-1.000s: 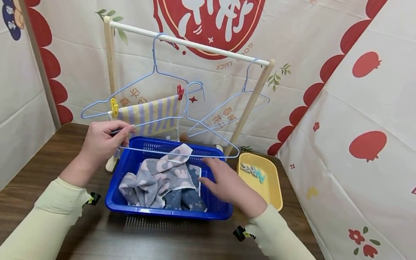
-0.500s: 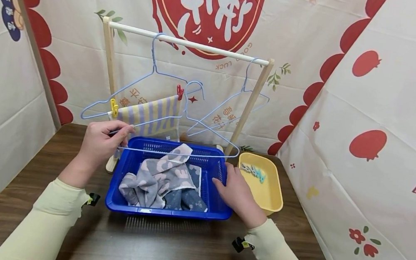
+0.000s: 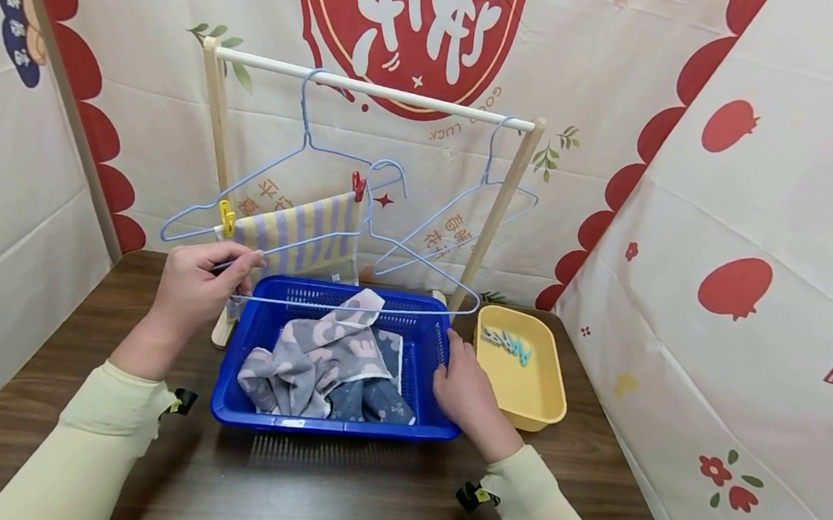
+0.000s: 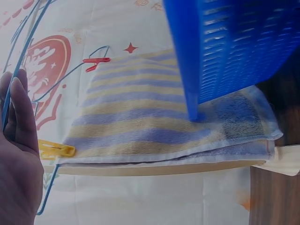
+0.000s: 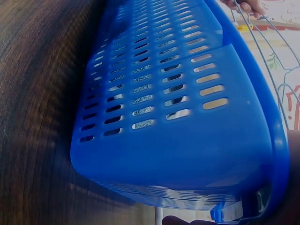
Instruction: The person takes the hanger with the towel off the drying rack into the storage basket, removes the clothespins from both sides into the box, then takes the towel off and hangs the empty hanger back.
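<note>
My left hand (image 3: 196,285) pinches one end of a blue wire clothes hanger (image 3: 371,205), held out above a blue plastic basket (image 3: 328,426). My right hand (image 3: 470,391) grips the basket's right rim, thumb on the inner side; its fingers are mostly hidden. In the basket lie a crumpled grey-and-pink towel (image 3: 333,348) and a dark blue patterned cloth (image 3: 376,400). Behind, a striped towel (image 4: 136,108) hangs from another hanger (image 3: 267,164), fixed by a yellow clothespin (image 3: 227,218) and a red clothespin (image 3: 358,186). The basket's slotted side (image 5: 164,154) fills the right wrist view.
A wooden drying rack (image 3: 373,88) stands at the back, with a third hanger (image 3: 430,232) on its right end. Right of the basket sits a yellow tray (image 3: 534,401) holding several clothespins (image 3: 506,344). Printed cloth walls (image 3: 694,195) enclose the brown table (image 3: 288,499).
My right hand has moved right, from over the basket onto its right rim, and now grips it. The left hand holds the hanger in nearly the same place.
</note>
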`<state>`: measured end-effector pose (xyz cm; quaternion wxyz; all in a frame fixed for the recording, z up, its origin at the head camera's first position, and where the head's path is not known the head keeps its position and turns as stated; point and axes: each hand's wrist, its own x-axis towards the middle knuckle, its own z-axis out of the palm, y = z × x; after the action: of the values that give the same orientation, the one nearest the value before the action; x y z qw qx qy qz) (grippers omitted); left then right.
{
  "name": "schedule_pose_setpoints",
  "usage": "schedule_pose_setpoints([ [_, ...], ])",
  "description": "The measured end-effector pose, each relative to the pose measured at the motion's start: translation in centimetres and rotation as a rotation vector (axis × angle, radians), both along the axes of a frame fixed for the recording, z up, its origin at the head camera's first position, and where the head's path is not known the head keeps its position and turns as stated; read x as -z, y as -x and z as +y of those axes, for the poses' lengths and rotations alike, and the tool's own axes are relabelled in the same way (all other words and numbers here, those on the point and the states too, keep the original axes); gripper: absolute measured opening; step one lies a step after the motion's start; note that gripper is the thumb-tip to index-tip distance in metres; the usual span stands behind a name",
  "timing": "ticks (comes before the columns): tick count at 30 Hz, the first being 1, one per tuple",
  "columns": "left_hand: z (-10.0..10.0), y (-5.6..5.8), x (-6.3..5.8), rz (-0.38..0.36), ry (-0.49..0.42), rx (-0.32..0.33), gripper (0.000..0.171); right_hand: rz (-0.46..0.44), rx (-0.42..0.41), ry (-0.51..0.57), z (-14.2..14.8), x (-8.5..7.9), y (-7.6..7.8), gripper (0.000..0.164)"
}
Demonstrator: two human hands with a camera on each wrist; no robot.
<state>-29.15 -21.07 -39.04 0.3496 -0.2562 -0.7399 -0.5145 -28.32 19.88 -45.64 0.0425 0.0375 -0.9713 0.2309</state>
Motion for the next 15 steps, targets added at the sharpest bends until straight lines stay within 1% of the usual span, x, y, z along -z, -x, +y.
schedule_pose_setpoints([
  [4, -0.2, -0.2, -0.5, 0.049, 0.016, -0.009, 0.015, 0.001, -0.004, 0.022, 0.1, 0.0, -0.2, 0.065],
  [7, -0.8, -0.5, -1.1, 0.08, 0.017, -0.024, 0.015, 0.002, -0.007, 0.028, 0.0, 0.0, -0.2, 0.064],
  [12, -2.2, -0.8, -2.6, 0.134, -0.046, -0.064, 0.012, -0.017, -0.007, 0.03, -0.1, -0.1, -0.1, 0.065],
  [15, -2.8, -1.1, -3.5, 0.17, -0.1, -0.074, 0.01, -0.027, -0.007, 0.031, 0.0, -0.1, -0.1, 0.065],
])
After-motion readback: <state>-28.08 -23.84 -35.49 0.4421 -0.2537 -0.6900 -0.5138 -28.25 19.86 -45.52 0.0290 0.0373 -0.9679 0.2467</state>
